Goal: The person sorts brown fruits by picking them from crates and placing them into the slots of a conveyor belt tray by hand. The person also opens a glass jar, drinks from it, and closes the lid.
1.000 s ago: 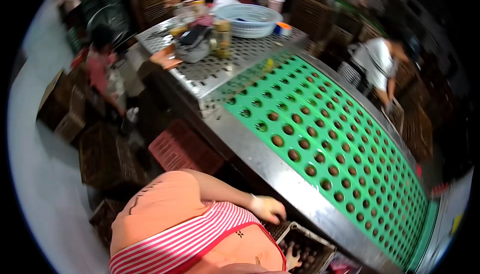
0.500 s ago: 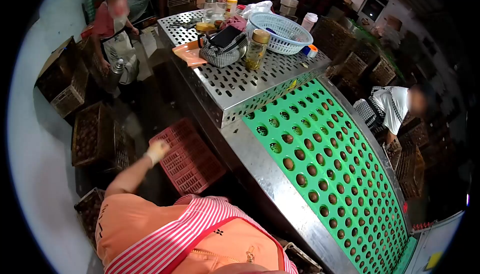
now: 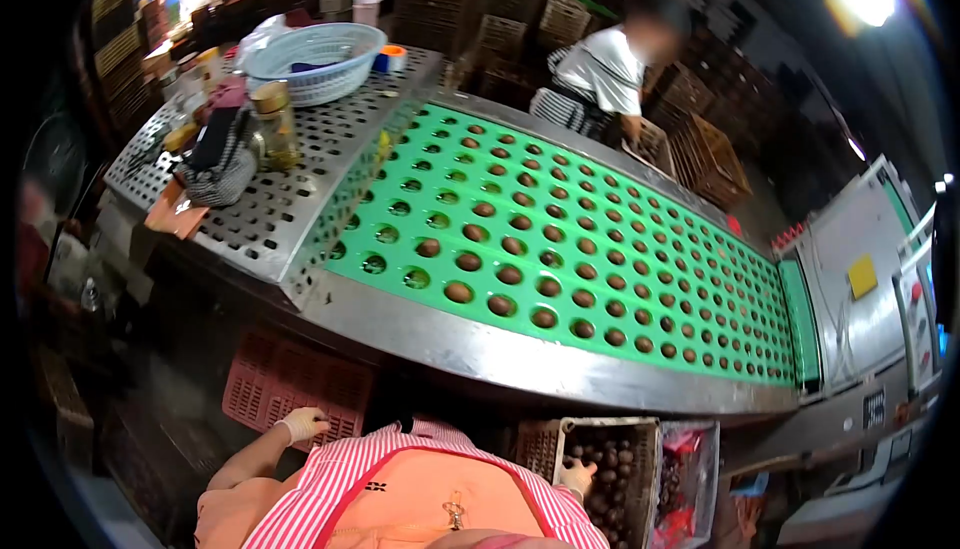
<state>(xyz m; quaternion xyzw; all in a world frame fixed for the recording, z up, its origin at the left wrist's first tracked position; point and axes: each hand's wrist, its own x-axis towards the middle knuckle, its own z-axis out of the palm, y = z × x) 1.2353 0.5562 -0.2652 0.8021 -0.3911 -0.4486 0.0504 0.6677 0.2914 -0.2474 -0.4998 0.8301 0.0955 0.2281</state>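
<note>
My left hand [image 3: 303,424], in a pale glove, is low on the left over the near side of a red plastic crate [image 3: 262,381]. Its fingers are loosely bent and apart, and nothing shows in them. My right hand [image 3: 577,475], also gloved, reaches over the left rim of a crate [image 3: 610,425] of round brown items [image 3: 612,484]. Its fingers are spread at these items; whether the fingertips touch any is too small to tell. Ahead lies a green panel [image 3: 470,294] with rows of holes, most holding a round brown item; several at the left hold none.
A metal edge [image 3: 430,354] borders the panel. On a perforated metal table [image 3: 300,184] stand a blue basket [image 3: 318,84], a jar [image 3: 273,134] and a checked bag [image 3: 220,174]. Another person [image 3: 600,74] bends over crates across the panel. A second crate [image 3: 703,489] stands right of mine.
My view has swung right. My left hand has come back closer to my body, at the red crate. My right hand now shows at the crate of round brown items.
</note>
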